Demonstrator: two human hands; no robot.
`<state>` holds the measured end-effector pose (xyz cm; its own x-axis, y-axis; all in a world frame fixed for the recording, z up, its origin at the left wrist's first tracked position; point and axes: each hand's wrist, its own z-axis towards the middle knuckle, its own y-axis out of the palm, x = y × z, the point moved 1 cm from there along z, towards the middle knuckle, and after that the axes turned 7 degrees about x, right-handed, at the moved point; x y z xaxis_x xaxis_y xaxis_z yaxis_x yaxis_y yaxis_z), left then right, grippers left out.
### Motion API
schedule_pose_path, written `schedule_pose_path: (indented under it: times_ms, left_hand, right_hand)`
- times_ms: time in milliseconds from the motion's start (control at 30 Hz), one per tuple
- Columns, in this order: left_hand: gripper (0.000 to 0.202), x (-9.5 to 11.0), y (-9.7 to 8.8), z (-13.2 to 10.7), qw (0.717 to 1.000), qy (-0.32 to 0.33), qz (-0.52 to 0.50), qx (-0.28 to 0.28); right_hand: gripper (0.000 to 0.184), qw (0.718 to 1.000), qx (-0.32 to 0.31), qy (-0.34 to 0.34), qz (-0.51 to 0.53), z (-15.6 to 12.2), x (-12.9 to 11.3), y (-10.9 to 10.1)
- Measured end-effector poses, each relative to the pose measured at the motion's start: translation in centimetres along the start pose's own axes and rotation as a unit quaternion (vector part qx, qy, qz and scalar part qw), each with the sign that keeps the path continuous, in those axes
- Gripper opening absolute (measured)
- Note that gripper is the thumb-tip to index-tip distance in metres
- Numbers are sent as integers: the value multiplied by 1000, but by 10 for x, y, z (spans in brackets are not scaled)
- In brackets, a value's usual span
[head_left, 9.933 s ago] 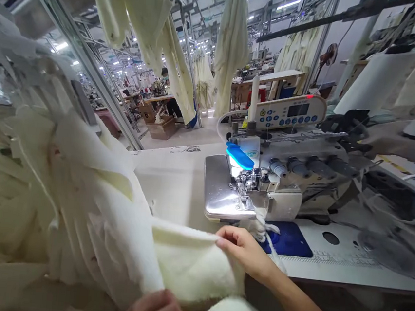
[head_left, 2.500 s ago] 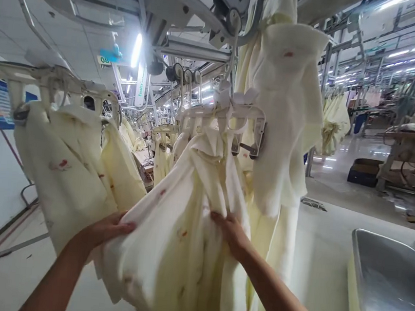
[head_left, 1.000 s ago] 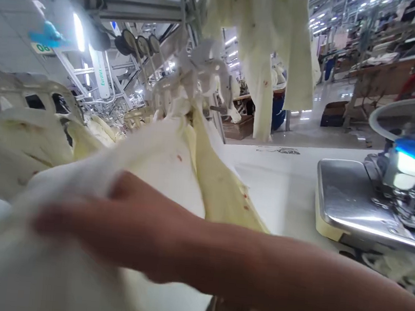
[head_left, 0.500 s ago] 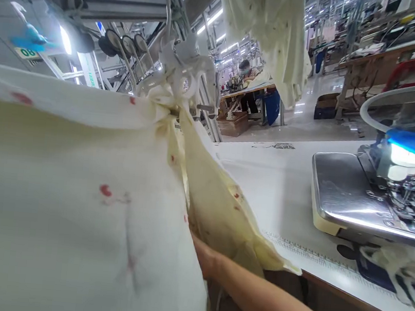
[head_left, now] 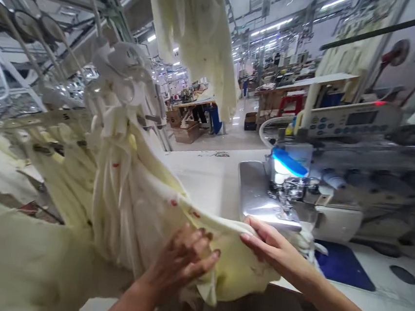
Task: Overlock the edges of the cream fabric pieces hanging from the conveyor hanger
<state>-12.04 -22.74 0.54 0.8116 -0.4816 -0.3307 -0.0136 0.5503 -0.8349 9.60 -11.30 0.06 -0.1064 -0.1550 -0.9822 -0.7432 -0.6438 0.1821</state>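
Observation:
A cream fabric piece (head_left: 145,193) with small red marks hangs in folds from a white hanger clamp (head_left: 117,78) and stretches right over the table edge. My right hand (head_left: 267,242) pinches its upper edge between thumb and fingers, just in front of the sewing machine's metal plate (head_left: 258,194). Left of it, my left hand (head_left: 186,256) is against the same fabric, fingers curled and slightly blurred. A loose corner of the cloth hangs below its index finger. The fingertips' grip is partly hidden.
The sewing machine (head_left: 293,183) with its lit needle area stands on the white table (head_left: 202,169) at right. More cream pieces (head_left: 59,165) hang at left, and another (head_left: 200,42) hangs overhead. A dark blue pad (head_left: 345,266) lies below the machine head.
My view has swung right. The large cloth that filled the left has dropped lower. Both hands now show on the fabric, whose free end is drawn right towards the machine.

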Motion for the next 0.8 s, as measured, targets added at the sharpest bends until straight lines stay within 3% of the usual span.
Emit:
schedule_pose_path:
  times_ms: [100, 167, 233, 333, 433, 500, 567, 633, 667, 733, 800]
  left_hand:
    - [13, 10, 22, 40, 995, 64, -32, 75]
    - [12, 21, 24, 70, 987, 88, -82, 111]
    - [11, 34, 23, 96, 981, 73, -115, 140]
    - [13, 48, 36, 126, 981, -9, -105, 160]
    - [26, 45, 63, 145, 983, -69, -115, 127]
    - [32, 38, 76, 152, 982, -94, -126, 107]
    - [30, 31, 78, 157, 979, -112, -129, 107]
    - [21, 31, 67, 158, 977, -111, -136, 117]
    - [17, 34, 59, 157, 976, -110, -138, 129]
    - [16, 41, 41, 156, 976, -94, -120, 158]
    - [17, 48, 28, 157, 981, -81, -82, 157]
  right_hand:
    - [31, 994, 58, -72, -62, -4, -11, -18]
    - [29, 984, 117, -93, -96, -10, -12, -31]
    - [26, 961, 203, -106, -155, -16, -10, -43]
    - [20, 902, 347, -97, -240, -16, -1, -56]
    - [17, 805, 463, -118, -353, -4, 7, -65]
    - [16, 753, 495, -154, -405, 5, 11, -68]
    - [17, 736, 505, -201, -403, 6, 14, -69]
    - [22, 739, 495, -274, -364, -5, 18, -64]
    - [30, 756, 476, -306, -330, -14, 21, -60]
    - [50, 829, 407, -303, -237, -33, 27, -50]
    - [53, 911, 337, -191, -140, -46, 34, -40]
